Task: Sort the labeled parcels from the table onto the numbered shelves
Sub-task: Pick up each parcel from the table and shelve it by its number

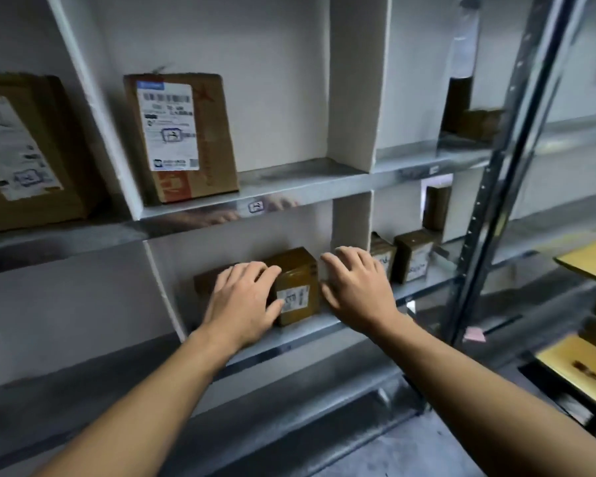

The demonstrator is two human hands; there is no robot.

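A small brown parcel (296,287) with a white label on its front stands on the lower metal shelf (307,335), in the middle compartment. My left hand (245,297) lies against its left side, fingers stretched over its top edge and thumb touching the label. My right hand (358,290) hovers just right of the parcel with fingers spread, holding nothing. A flatter brown parcel (203,282) lies behind my left hand, mostly hidden.
On the upper shelf a labeled parcel (183,136) stands upright above a small tag (256,207), with a larger parcel (21,153) further left. Two small parcels (412,256) sit past the white divider (351,222). A metal post (496,173) rises at right beside yellow trays (578,366).
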